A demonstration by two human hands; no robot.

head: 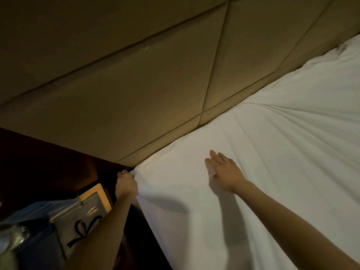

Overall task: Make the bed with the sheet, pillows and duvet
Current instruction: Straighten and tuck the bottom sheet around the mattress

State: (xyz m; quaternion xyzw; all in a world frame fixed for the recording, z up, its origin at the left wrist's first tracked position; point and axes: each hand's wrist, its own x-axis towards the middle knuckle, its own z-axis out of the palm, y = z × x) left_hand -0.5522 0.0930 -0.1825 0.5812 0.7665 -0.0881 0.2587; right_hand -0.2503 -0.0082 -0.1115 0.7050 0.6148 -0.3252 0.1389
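At the head corner of the bed, beside the padded headboard: white sheet, spread over the mattress, creases fanning from the headboard edge. Left hand: my fingers curled tight on the sheet's corner, at the mattress side. Right hand: my fingers straight, slightly spread, flat on the sheet's top. Handling, by my estimate: light, soft, limp cloth, apt to bunch; best held at corner or hem. Adjacent: nightstand clutter, dim

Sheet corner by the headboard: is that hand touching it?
Touching. The head view shows the left hand gripping the sheet corner, fabric bunched in its grip.
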